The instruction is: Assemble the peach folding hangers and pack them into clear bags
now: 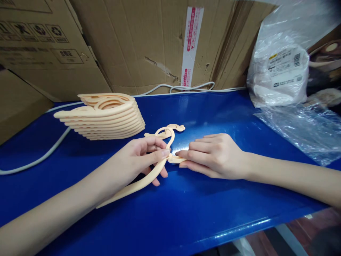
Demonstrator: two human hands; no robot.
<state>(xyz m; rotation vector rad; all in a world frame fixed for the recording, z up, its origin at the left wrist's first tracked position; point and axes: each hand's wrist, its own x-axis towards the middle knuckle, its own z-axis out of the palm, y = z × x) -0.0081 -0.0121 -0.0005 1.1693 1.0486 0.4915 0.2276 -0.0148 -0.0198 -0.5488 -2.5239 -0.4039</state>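
Note:
A cream plastic folding hanger (141, 182) is held over the blue table, its long arm slanting down to the lower left beneath my left wrist. My left hand (145, 154) pinches it near the joint, below its round hook loop. From the other side, my right hand (215, 156) has its fingers closed on the hanger's short arm (176, 160), and its far end is hidden under them. Just behind my left fingers lies another cream plastic piece (177, 127) with a curved end, partly covered by the loop. A neat stack of cream hangers (114, 122) stands to the left.
Cardboard boxes (149, 42) wall off the back and left of the blue table (213, 213). A white cable (50, 153) runs along the left and back. At the right are a clear plastic bag (279, 74) with a label and loose plastic film (301, 124).

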